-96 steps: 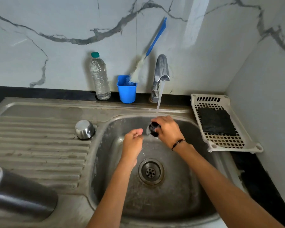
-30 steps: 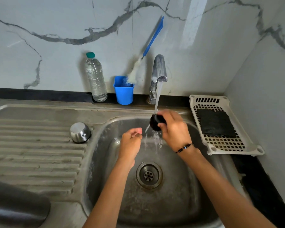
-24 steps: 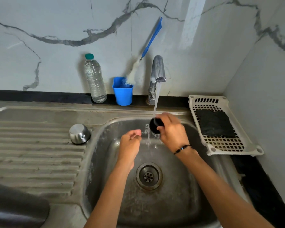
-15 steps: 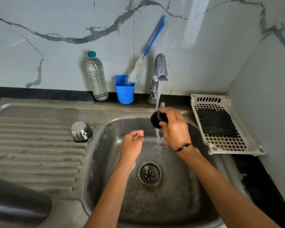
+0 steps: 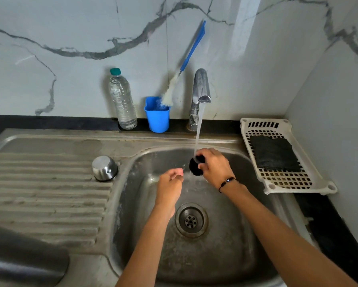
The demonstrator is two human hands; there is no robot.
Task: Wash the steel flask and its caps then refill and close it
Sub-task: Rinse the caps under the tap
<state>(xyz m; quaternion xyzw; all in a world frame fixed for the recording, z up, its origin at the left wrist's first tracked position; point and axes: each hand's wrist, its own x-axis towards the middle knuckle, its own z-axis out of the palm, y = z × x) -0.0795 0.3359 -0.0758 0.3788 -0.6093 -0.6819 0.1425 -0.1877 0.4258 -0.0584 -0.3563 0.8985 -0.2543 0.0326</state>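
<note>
Black and small, the inner cap (image 5: 195, 167) sits in the right hand (image 5: 214, 166), whose fingers curl round it. The head view shows the cap held right under the stream of water (image 5: 198, 129) that falls from the tap (image 5: 201, 88). The water hits the top of the cap and splashes down into the sink (image 5: 225, 255).

Half a second ago the cap was at nearly the same spot under the tap. A little before that it was a bit lower and turned another way. So the hand has been turning and lifting the cap in the water, to rinse all its sides. The rinse of this cap looks nearly done, but that is only a guess.

The left hand (image 5: 170, 187) waits just beside the stream, near the cap but not touching it. Its fingers hang loosely curled and hold nothing. It has hardly moved.

The steel cup cap (image 5: 104, 168) stands upside down on the ribbed draining board (image 5: 45, 193), left of the sink, in the same place as before. The steel flask (image 5: 23, 259) lies at the bottom left corner of the view, well apart from the hands. It is blurred and only partly seen.

The flask has yet to be filled and closed. The tap is running.
</note>
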